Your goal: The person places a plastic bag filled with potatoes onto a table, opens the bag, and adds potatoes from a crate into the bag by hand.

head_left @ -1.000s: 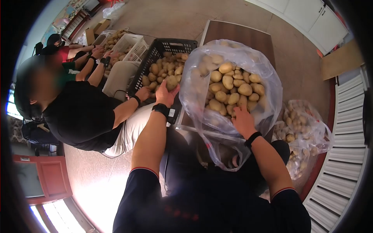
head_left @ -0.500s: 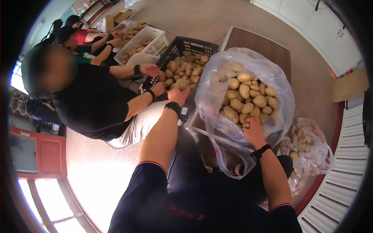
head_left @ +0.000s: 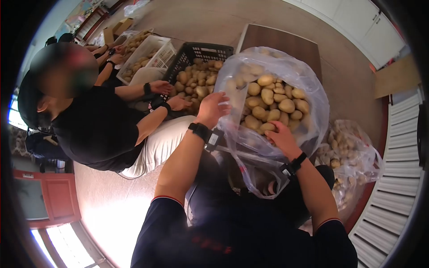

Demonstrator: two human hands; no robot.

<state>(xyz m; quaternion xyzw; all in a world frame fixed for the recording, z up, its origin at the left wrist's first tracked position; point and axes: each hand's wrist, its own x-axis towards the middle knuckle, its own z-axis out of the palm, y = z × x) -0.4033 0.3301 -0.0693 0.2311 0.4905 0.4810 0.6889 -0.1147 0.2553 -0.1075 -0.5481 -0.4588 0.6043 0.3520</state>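
A clear plastic bag point(head_left: 319, 96) full of potatoes point(head_left: 286, 106) stands in front of me with its mouth wide. My right hand point(head_left: 285, 139) reaches in at the near side, fingers curled on a potato point(head_left: 267, 127). At the bag's left edge is my left hand point(head_left: 213, 110), its fingers apart and nothing visible in them. Left of it, a black crate point(head_left: 214, 51) holds many potatoes. A co-worker's two hands point(head_left: 178, 103) are over that crate's near side.
The co-worker point(head_left: 98, 127) sits close on my left. Beyond is a white crate point(head_left: 163, 49) of potatoes, with other people's arms by it. Behind the bag lies a brown board point(head_left: 286, 40). Another plastic bag of potatoes point(head_left: 351, 154) rests on the floor at right, near a white radiator point(head_left: 389, 192).
My left hand has come away from the potatoes in the black crate, moving right to the bag's edge. My right hand has shifted slightly left and up in the bag. The view has turned a little.
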